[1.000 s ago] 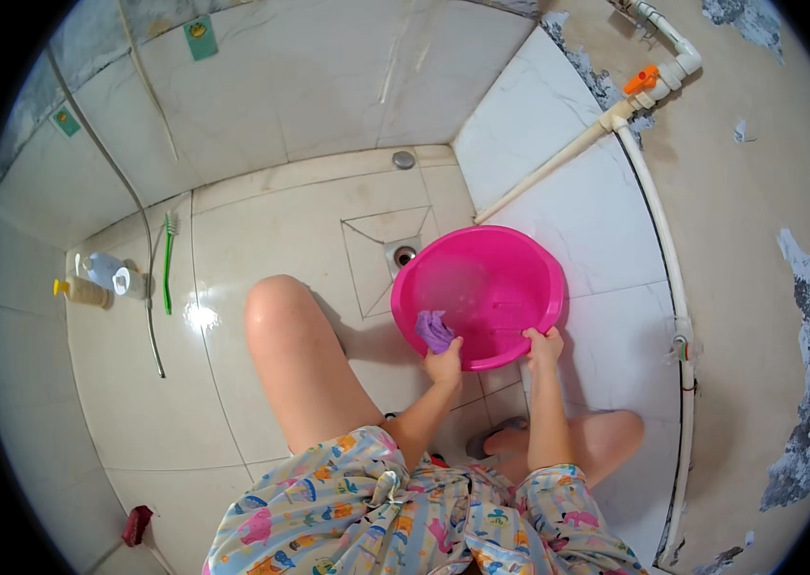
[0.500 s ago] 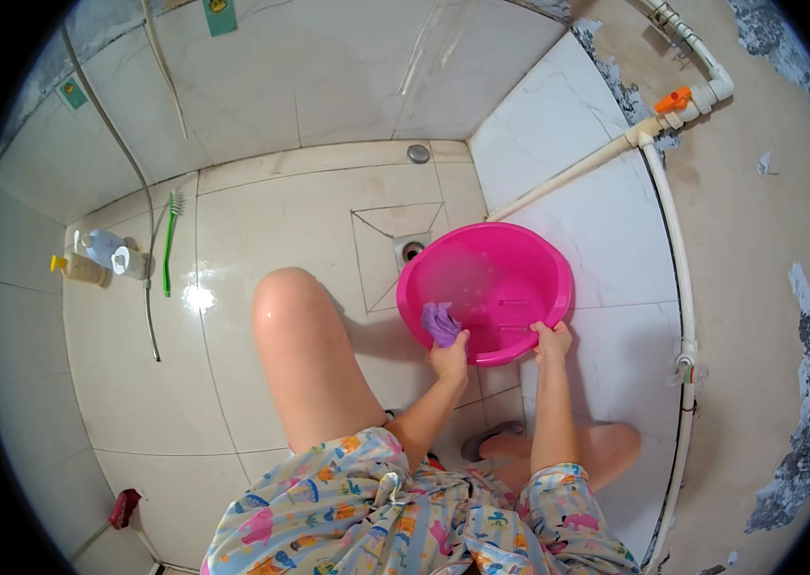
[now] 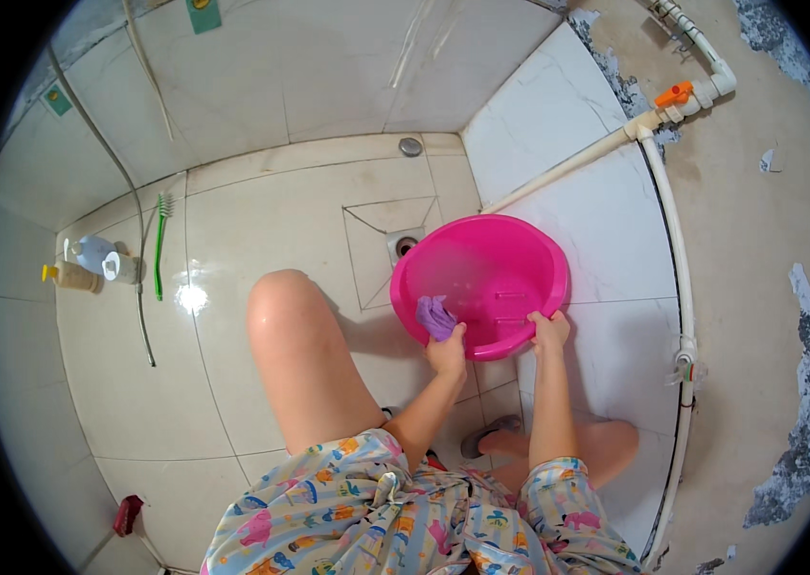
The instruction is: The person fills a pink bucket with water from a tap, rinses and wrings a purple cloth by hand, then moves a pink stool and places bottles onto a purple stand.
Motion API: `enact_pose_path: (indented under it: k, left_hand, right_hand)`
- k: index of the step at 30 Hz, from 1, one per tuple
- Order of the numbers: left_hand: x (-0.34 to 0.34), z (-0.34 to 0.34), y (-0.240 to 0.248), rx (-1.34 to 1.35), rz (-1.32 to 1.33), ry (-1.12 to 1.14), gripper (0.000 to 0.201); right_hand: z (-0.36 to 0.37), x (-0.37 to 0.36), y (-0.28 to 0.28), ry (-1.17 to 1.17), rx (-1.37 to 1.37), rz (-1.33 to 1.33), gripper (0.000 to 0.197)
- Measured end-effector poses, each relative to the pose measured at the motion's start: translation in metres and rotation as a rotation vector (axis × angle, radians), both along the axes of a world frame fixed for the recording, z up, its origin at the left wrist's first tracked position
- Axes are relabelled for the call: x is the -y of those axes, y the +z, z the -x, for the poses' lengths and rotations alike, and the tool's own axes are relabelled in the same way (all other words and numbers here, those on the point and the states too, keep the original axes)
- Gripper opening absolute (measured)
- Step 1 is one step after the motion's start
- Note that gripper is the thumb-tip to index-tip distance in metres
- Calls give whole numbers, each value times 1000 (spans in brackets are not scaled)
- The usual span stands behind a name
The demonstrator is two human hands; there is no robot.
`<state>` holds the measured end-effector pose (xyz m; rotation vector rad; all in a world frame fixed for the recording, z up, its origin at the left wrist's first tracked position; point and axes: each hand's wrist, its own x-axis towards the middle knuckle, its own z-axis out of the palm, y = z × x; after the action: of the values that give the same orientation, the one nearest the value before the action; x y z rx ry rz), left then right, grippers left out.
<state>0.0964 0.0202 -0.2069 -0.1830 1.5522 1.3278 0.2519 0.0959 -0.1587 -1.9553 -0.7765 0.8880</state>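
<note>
Squatting on a tiled floor (image 3: 261, 220), a person grips a round pink plastic basin (image 3: 481, 283) with both hands at its near rim. The basin is smooth and glossy, shallow, with a rolled lip; it sits tilted, propped against the white tiled wall (image 3: 596, 230) at the floor's right edge, just beside the square drain (image 3: 406, 245).

The left hand (image 3: 447, 351) is closed around a crumpled purple cloth (image 3: 434, 315), soft and bunched, pressing it against the basin's inner wall near the rim. The right hand (image 3: 548, 331) is curled shut over the basin's lip, fingers inside and thumb outside as far as can be seen.

Tiles are large, pale and wet-shiny, with a bright glare spot toward the left. A white plastic pipe (image 3: 673, 240) runs down the right wall from an elbow with an orange valve handle (image 3: 674, 93); that wall's plaster is rough and flaking. At the floor's left edge stand a clear bottle (image 3: 91, 253) and a small yellow-capped one (image 3: 69, 276), with a green-handled brush (image 3: 160, 240) lying near them and a thin hose (image 3: 136, 268) trailing across the tiles.

Between the basin and those bottles the floor lies open; the person's bare knee (image 3: 280, 307) fills part of it. Behind the basin, room narrows toward the corner where the walls meet.
</note>
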Motion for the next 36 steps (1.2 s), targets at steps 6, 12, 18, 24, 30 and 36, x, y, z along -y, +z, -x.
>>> enact_pose_path:
  k: [6, 12, 18, 24, 30, 36]
  left_hand:
    - [2, 3, -2, 1, 66, -70, 39]
    - [0, 7, 8, 134, -6, -38, 39]
    - [-1, 12, 3, 166, -88, -41, 37]
    - [-3, 13, 0, 183, -72, -57, 37]
    - [-5, 16, 0, 198, -84, -42, 39]
    - [-7, 19, 7, 171, -43, -60, 37]
  right_hand:
    - [3, -6, -6, -23, 38, -27, 18]
    - [13, -14, 12, 25, 86, -3, 15]
    - [21, -13, 20, -13, 55, 29, 15]
    - [15, -17, 10, -14, 45, -9, 15]
    - [16, -18, 9, -2, 52, 4, 15]
    - [23, -21, 16, -13, 94, 32, 16]
